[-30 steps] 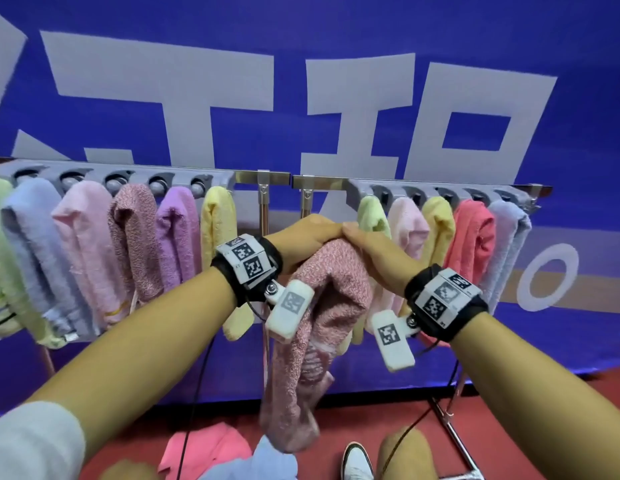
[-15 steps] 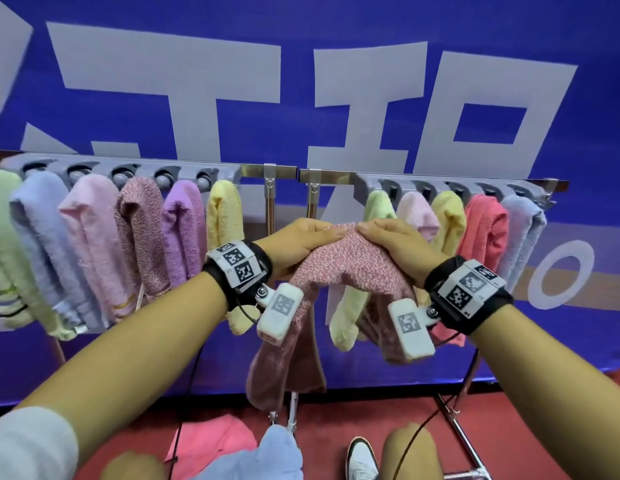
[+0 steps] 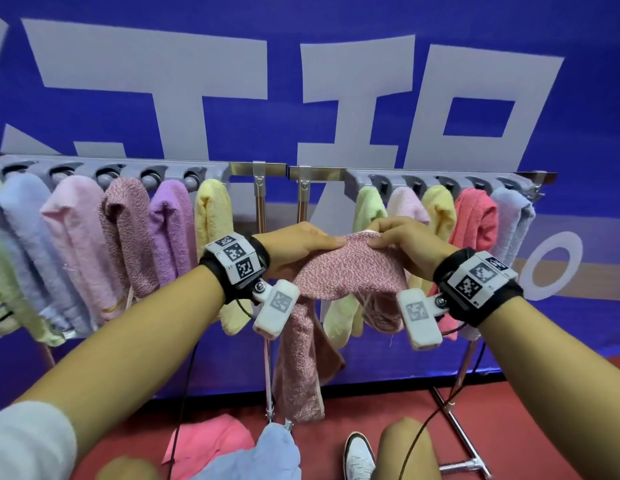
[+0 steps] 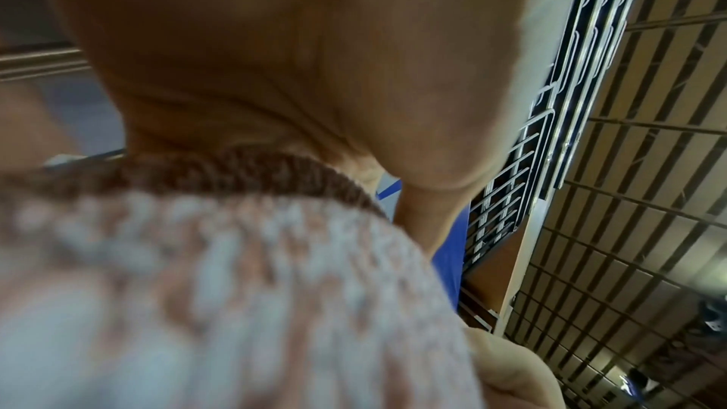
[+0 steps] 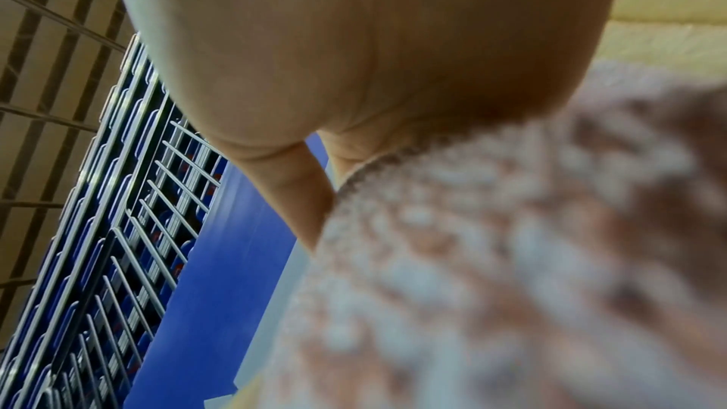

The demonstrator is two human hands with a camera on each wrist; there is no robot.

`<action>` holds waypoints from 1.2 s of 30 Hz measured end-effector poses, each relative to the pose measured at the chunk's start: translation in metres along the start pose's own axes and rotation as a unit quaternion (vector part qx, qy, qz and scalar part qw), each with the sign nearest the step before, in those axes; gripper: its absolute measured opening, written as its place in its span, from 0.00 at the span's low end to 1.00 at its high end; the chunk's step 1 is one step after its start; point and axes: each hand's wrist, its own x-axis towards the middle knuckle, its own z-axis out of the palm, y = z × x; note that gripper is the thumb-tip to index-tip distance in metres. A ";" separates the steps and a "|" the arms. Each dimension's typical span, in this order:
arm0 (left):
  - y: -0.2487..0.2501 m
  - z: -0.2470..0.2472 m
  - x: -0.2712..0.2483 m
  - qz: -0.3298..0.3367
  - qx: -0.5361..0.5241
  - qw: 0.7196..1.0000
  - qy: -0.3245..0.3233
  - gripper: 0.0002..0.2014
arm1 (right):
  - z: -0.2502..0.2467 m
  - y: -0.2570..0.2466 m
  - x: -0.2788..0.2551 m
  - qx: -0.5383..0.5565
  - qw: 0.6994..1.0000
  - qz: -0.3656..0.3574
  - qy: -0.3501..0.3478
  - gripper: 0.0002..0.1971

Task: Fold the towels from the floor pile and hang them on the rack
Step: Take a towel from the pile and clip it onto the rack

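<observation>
From the head camera, we are holding a speckled pink towel up in front of the rack, level with the bare gap between its two rows of hung towels. Our left hand and right hand are gripping its top fold, fingers curled over the cloth, while one long end is dangling toward the red floor, where a coral towel and a blue towel are lying. From the left wrist camera, blurred, our thumb and palm are pressing on the towel. From the right wrist camera, our fingers are clamping the same cloth. The uneven ends could be pulling the towel off its peg once we let go.
</observation>
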 end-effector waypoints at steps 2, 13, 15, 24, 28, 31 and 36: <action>0.005 0.004 0.002 0.021 -0.030 0.999 0.023 0.15 | -0.001 0.000 -0.001 -0.005 1.000 -0.015 0.013 0.08; 0.015 0.025 0.028 0.073 -0.012 0.997 0.028 0.12 | -0.016 -0.007 -0.011 0.075 0.997 0.006 -0.018 0.12; 0.014 0.027 0.027 0.030 0.002 0.999 -0.010 0.19 | -0.025 -0.008 -0.013 0.083 0.997 0.003 -0.006 0.12; 0.033 0.072 0.060 0.068 -0.118 0.991 -0.022 0.11 | -0.084 0.005 -0.030 0.152 0.982 0.018 0.113 0.12; 0.040 0.106 0.093 0.112 -0.134 0.984 -0.031 0.11 | -0.121 0.011 -0.042 0.029 0.985 -0.017 0.168 0.09; 0.045 0.136 0.121 0.136 -0.124 0.982 -0.051 0.13 | -0.151 0.016 -0.054 0.020 0.984 -0.005 0.174 0.10; 0.059 0.190 0.167 0.169 -0.120 0.978 -0.024 0.04 | -0.194 0.023 -0.068 0.040 0.990 0.042 0.131 0.09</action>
